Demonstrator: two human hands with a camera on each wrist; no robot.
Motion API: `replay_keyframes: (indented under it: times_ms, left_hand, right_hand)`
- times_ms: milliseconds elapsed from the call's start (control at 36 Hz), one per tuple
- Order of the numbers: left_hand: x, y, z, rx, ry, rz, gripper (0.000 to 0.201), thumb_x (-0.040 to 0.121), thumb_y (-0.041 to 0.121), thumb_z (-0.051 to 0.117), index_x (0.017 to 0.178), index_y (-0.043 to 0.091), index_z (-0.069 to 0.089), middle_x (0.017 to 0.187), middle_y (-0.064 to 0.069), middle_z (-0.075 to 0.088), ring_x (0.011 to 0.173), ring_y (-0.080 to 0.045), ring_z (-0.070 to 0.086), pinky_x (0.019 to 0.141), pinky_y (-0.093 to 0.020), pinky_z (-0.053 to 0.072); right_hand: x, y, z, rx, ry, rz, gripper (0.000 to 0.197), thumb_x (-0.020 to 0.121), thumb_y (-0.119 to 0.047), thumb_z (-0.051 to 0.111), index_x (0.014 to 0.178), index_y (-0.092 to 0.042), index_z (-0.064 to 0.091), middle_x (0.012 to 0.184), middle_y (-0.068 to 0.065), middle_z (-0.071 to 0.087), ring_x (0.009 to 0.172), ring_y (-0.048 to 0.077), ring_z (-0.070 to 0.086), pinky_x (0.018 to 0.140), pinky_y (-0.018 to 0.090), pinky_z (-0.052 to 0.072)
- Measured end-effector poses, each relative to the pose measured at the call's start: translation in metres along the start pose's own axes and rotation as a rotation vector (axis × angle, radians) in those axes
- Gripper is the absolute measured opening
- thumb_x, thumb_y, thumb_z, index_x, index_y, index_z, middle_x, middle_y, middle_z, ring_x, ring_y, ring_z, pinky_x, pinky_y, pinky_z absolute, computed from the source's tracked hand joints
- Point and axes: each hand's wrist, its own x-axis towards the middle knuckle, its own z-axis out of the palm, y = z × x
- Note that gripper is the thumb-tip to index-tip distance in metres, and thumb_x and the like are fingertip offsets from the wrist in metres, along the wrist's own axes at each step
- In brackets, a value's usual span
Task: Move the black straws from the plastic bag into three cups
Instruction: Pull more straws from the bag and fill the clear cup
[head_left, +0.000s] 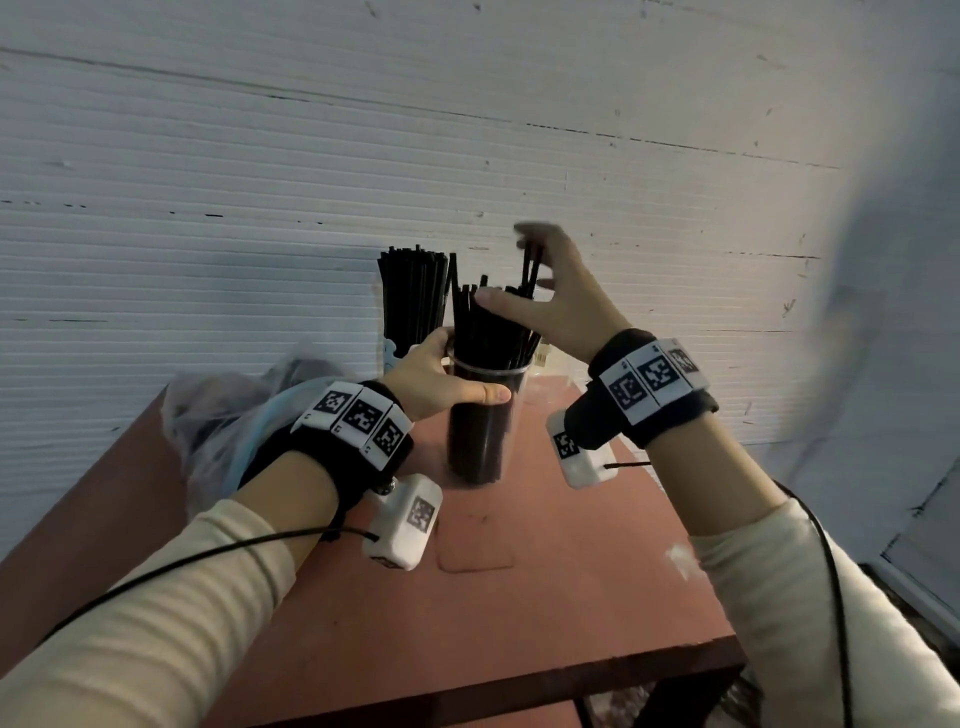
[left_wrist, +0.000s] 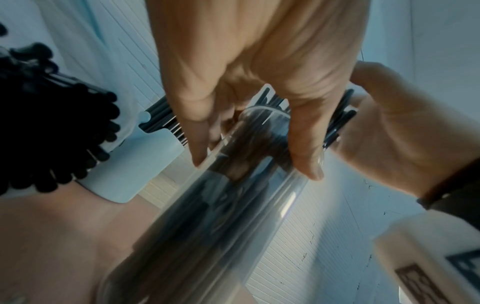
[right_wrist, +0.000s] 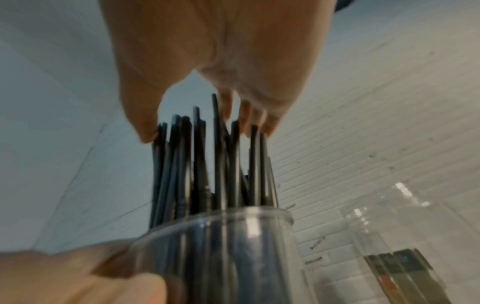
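My left hand (head_left: 441, 382) grips a clear plastic cup (head_left: 485, 431) packed with black straws (head_left: 483, 327), standing on the reddish table (head_left: 545, 597). The wrist view shows thumb and fingers (left_wrist: 306, 156) wrapped round the cup (left_wrist: 207, 226) near its rim. My right hand (head_left: 556, 296) hovers over the straws with fingers spread; its thumb and fingertips (right_wrist: 148, 131) touch the straw tops (right_wrist: 207, 154), and a few straws stick up higher. A second cup of straws (head_left: 413, 296) stands behind. The crumpled plastic bag (head_left: 234, 415) lies at the left.
An empty clear cup (right_wrist: 405, 226) stands to the right of the held cup. A white ribbed wall (head_left: 467, 130) rises right behind the table. The table's front edge (head_left: 519, 680) is close to me.
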Motion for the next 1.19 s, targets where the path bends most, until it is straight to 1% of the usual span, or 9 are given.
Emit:
replay_keyframes:
  times_ms: [111,250,444,556,722,917,1055,1111,1194]
  left_hand:
    - [0.0,-0.003,0.002,-0.034,0.015,0.024,0.085,0.057,0.034,0.091,0.13,0.022,0.05,0.123,0.006,0.061,0.118,-0.013,0.056,0.108,-0.04,0.041]
    - [-0.001,-0.005,0.005,-0.037,0.038,0.043,0.075,0.065,0.024,0.09,0.128,0.02,0.05,0.119,0.004,0.063,0.115,-0.013,0.057,0.104,-0.032,0.043]
    - [-0.005,-0.005,0.009,-0.03,0.046,0.07,0.078,0.073,0.025,0.084,0.137,0.017,0.041,0.124,0.006,0.057,0.117,-0.009,0.052,0.096,-0.022,0.036]
    - [-0.006,-0.006,0.008,-0.065,0.016,0.076,0.083,0.07,0.027,0.087,0.139,0.017,0.042,0.129,0.006,0.059,0.123,-0.01,0.052,0.11,-0.032,0.038]
    - [-0.02,-0.011,-0.015,0.012,0.105,0.05,0.105,0.065,0.028,0.086,0.151,0.019,0.026,0.149,0.002,0.04,0.14,-0.013,0.036,0.117,-0.037,0.029]
    - [-0.056,-0.009,-0.072,0.175,0.225,0.147,0.031,0.083,0.016,0.07,0.111,0.027,0.063,0.11,0.008,0.065,0.101,-0.006,0.063,0.084,-0.011,0.046]
    - [-0.088,-0.027,-0.103,0.206,0.236,0.127,0.032,0.064,0.037,0.068,0.095,0.033,0.064,0.102,0.012,0.066,0.094,0.0,0.062,0.082,-0.008,0.042]
    - [-0.094,-0.035,-0.114,0.345,0.218,0.088,0.029,0.073,0.02,0.075,0.1,0.026,0.065,0.101,0.011,0.064,0.093,-0.004,0.059,0.073,-0.004,0.039]
    - [-0.099,-0.049,-0.131,0.512,0.174,0.033,0.04,0.077,0.009,0.077,0.112,0.024,0.066,0.114,0.005,0.06,0.109,-0.012,0.053,0.086,-0.023,0.039]
  right_hand:
    - [-0.006,-0.002,0.006,-0.042,0.038,-0.218,0.065,0.089,-0.021,0.066,0.144,-0.019,0.033,0.143,0.0,0.044,0.129,0.011,0.045,0.104,0.02,0.038]
    - [-0.013,-0.002,0.017,-0.28,-0.06,-0.255,0.031,0.101,-0.018,0.041,0.124,-0.012,0.061,0.122,0.002,0.063,0.113,0.014,0.056,0.1,0.021,0.04]
    - [-0.015,-0.012,0.011,-0.37,-0.138,-0.305,0.041,0.104,-0.03,0.035,0.143,-0.023,0.043,0.149,-0.003,0.042,0.14,0.011,0.033,0.113,0.02,0.021]
    - [-0.017,-0.012,0.011,-0.512,-0.189,-0.267,0.036,0.104,-0.033,0.033,0.125,-0.017,0.058,0.12,0.0,0.065,0.113,0.019,0.056,0.096,0.024,0.032]
    - [-0.022,-0.015,0.012,-0.367,-0.053,-0.329,0.037,0.1,-0.031,0.045,0.131,-0.014,0.054,0.132,0.001,0.057,0.123,0.016,0.05,0.104,0.028,0.037]
    - [-0.032,-0.036,0.039,-0.216,0.115,-0.439,0.017,0.088,-0.015,0.057,0.102,-0.009,0.064,0.103,0.001,0.061,0.095,0.016,0.057,0.084,0.022,0.044]
    - [-0.041,-0.047,0.084,-0.133,-0.068,-0.341,0.006,0.083,-0.008,0.059,0.085,-0.008,0.065,0.081,0.001,0.064,0.075,0.01,0.056,0.07,0.015,0.044]
    - [-0.044,-0.049,0.104,-0.126,-0.186,-0.259,0.008,0.085,-0.012,0.061,0.089,-0.008,0.068,0.085,0.002,0.067,0.08,0.013,0.06,0.074,0.021,0.047]
    - [-0.047,-0.053,0.13,-0.192,-0.384,-0.145,0.019,0.091,-0.023,0.061,0.102,-0.011,0.069,0.1,0.004,0.07,0.093,0.018,0.063,0.083,0.026,0.048]
